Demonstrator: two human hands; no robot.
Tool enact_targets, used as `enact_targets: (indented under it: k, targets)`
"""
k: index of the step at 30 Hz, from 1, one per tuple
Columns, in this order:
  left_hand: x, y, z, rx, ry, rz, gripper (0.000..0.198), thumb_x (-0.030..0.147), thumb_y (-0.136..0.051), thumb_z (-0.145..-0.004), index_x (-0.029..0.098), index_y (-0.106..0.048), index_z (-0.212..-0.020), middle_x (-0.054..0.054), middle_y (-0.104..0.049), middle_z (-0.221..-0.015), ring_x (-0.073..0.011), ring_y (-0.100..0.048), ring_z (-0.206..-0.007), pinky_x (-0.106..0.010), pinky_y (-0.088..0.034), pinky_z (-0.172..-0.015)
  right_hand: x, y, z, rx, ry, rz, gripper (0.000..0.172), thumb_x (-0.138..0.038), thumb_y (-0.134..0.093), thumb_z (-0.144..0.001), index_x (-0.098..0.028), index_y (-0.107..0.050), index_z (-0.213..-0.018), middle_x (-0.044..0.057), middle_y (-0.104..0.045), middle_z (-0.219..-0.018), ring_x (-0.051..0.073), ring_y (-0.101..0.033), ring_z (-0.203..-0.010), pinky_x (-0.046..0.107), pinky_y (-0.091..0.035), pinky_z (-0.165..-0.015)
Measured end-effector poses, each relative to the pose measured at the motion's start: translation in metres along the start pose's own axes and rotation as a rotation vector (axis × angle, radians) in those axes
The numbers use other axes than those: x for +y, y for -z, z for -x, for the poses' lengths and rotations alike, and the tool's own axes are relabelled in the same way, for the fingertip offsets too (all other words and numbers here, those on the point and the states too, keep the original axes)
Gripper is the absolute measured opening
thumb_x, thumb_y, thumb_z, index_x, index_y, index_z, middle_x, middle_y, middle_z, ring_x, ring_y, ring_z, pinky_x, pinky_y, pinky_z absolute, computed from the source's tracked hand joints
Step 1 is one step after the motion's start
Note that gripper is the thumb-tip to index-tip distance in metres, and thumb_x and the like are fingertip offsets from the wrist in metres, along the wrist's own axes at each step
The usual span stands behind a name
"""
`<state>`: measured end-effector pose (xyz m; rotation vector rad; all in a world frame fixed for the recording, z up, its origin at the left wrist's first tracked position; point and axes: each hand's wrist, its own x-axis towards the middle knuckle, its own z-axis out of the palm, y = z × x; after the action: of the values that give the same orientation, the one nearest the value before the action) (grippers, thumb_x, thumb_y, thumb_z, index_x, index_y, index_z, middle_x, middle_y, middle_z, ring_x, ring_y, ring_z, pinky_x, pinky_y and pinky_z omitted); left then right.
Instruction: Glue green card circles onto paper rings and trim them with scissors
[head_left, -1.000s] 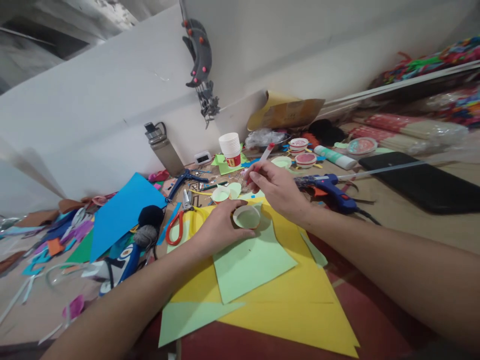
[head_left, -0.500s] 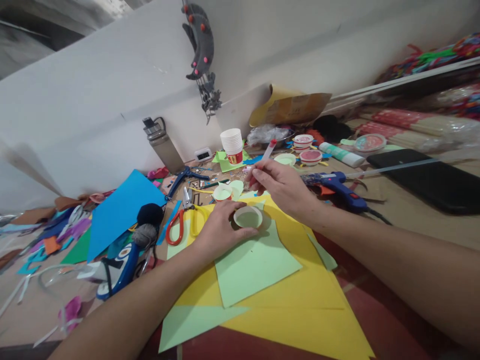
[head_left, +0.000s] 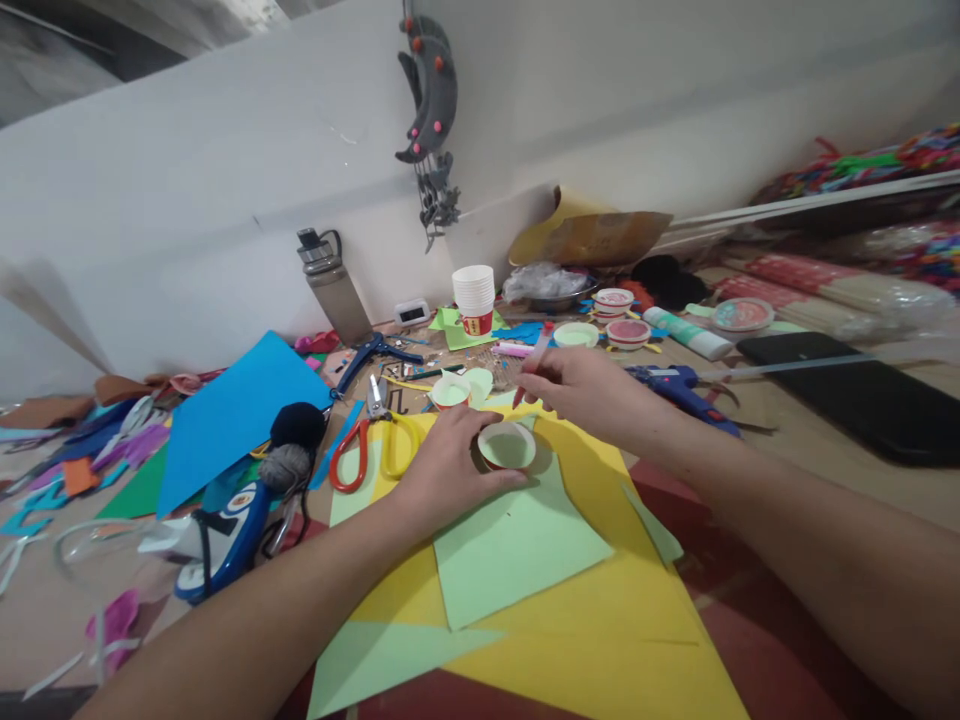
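Note:
My left hand (head_left: 450,462) curves round a short cut-down paper cup (head_left: 508,462), thumb and fingers against its sides. The cup piece rests on a light green sheet (head_left: 517,560), which lies over larger yellow paper (head_left: 630,610). My right hand (head_left: 592,388) grips a slim red-ended pen (head_left: 541,345), its lower tip pointing down close to the far side of the cup piece. Whether the tip touches the paper, I cannot tell. Red-and-yellow-handled scissors (head_left: 384,440) lie left of my left hand. Behind it sits another short cup piece (head_left: 451,391) with green paper.
Stacked paper cups (head_left: 474,300) stand at the back, near a grey bottle (head_left: 335,295). A blue glue gun (head_left: 686,390) and a black tablet-like slab (head_left: 855,395) lie right. Left are a blue sheet (head_left: 240,420) and a black pompom (head_left: 298,427).
My right hand has lowered the pen, bringing its tip down beside the cup piece. A pink marker behind it has come into sight. My left hand still holds the cup piece.

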<state>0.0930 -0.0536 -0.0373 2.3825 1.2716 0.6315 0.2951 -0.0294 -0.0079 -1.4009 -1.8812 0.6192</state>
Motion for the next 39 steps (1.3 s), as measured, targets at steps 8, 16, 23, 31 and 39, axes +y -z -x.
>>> enact_targets:
  k: [8,16,23,31,39]
  targets:
    - [0.0015,0.0006,0.0014,0.011,0.003,-0.001,0.067,0.058,-0.073,-0.07,0.02,-0.06,-0.122,-0.01,-0.061,-0.119,-0.0282,-0.054,-0.114,-0.043,-0.044,-0.098,0.0005,0.008,0.0,-0.038,-0.023,0.1,0.027,-0.035,-0.057,-0.082,-0.022,-0.069,-0.061,0.004,-0.071,-0.07,0.018,-0.062,-0.061,0.028,-0.04,-0.052]
    - [0.0036,0.0005,-0.0003,0.02,0.015,-0.01,0.045,0.041,-0.072,-0.074,0.02,-0.065,-0.112,-0.008,-0.064,-0.106,-0.0253,-0.055,-0.104,-0.04,-0.047,-0.09,0.0018,0.0053,0.0004,-0.13,0.023,0.078,0.032,-0.037,-0.053,-0.086,-0.023,-0.071,-0.064,0.001,-0.07,-0.064,0.016,-0.061,-0.058,0.026,-0.04,-0.05]
    - [0.0018,-0.0008,0.001,0.038,-0.014,-0.015,0.044,0.041,-0.072,-0.074,0.02,-0.065,-0.112,-0.007,-0.064,-0.106,-0.0241,-0.056,-0.103,-0.039,-0.046,-0.091,0.0062,0.0044,-0.0008,-0.149,0.026,0.087,0.031,-0.033,-0.051,-0.085,-0.022,-0.071,-0.064,0.001,-0.071,-0.068,0.015,-0.061,-0.058,0.025,-0.041,-0.05]
    - [0.003,-0.0005,0.0018,0.031,-0.01,-0.053,0.046,0.045,-0.069,-0.076,0.021,-0.065,-0.115,-0.007,-0.064,-0.109,-0.0252,-0.055,-0.106,-0.04,-0.046,-0.092,0.0039,0.0046,-0.0007,-0.156,-0.046,0.124,0.031,-0.033,-0.052,-0.084,-0.02,-0.072,-0.065,0.004,-0.071,-0.066,0.016,-0.063,-0.059,0.024,-0.042,-0.049]
    - [0.0047,0.0012,0.0018,0.022,-0.024,-0.069,0.049,0.048,-0.068,-0.077,0.02,-0.064,-0.116,-0.008,-0.065,-0.109,-0.0261,-0.056,-0.105,-0.042,-0.046,-0.092,0.004,0.0002,-0.0019,-0.159,-0.101,-0.002,0.027,-0.029,-0.056,-0.081,-0.02,-0.07,-0.059,0.003,-0.069,-0.057,0.016,-0.063,-0.052,0.025,-0.044,-0.045]
